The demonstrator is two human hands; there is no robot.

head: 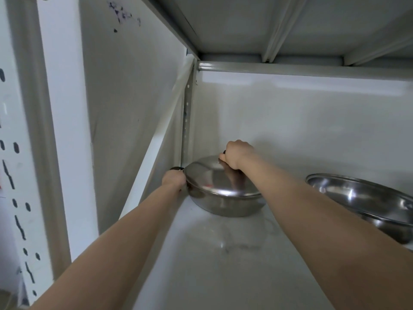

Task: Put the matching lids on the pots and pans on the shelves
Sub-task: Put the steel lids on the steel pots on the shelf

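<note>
A shallow steel pan (225, 203) stands in the back left corner of the white shelf (223, 265). A domed steel lid (210, 177) lies on the pan, covering it. My right hand (235, 156) is closed around the lid's dark knob on top. My left hand (173, 180) grips the pan's dark side handle at its left rim. A second steel pan (366, 204) without a lid sits on the same shelf to the right, partly cut off by the frame edge.
The shelf's white back wall (301, 121) and left side panel (134, 108) close in the corner. The upper shelf (290, 23) hangs low overhead. A perforated upright post (15, 175) stands at the far left.
</note>
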